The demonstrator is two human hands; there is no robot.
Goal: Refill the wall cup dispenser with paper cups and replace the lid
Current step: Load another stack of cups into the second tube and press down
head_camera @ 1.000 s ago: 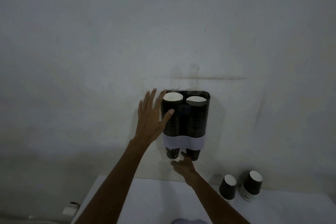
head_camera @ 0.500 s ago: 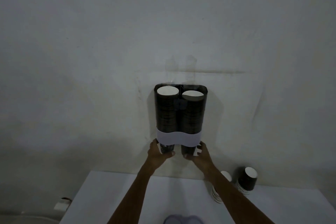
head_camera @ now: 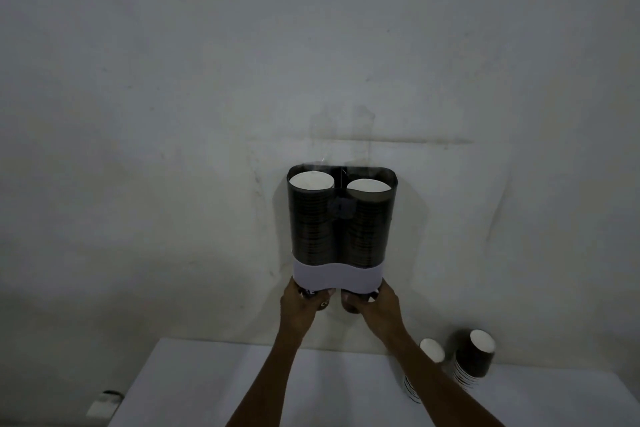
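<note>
**Grey wall, twin-tube dispenser, both hands at its base**

Grey plaster wall (head_camera: 173, 97) fills most of the view, dimly lit. White bench (head_camera: 207, 385) runs along the bottom. Dispenser (head_camera: 341, 218) mounted on the wall, centre frame: two dark see-through tubes side by side, both packed with stacked paper cups (head_camera: 310, 225), white insides visible at the open top, no lid on it. Pale band (head_camera: 337, 276) wraps the lower end. Left hand (head_camera: 299, 308) is under the left tube, fingers (head_camera: 320, 300) wrapped round the bottom cup (head_camera: 308, 293) poking out. Right hand (head_camera: 379, 305) is under the right tube, fingers clenched round the cup protruding there. Two spare cup stacks (head_camera: 472, 362) sit on the bench at right, near the wall, the nearer one partly hidden by the right forearm. Small pale object (head_camera: 104, 404) at lower left, off the bench, too dark to identify.
</note>
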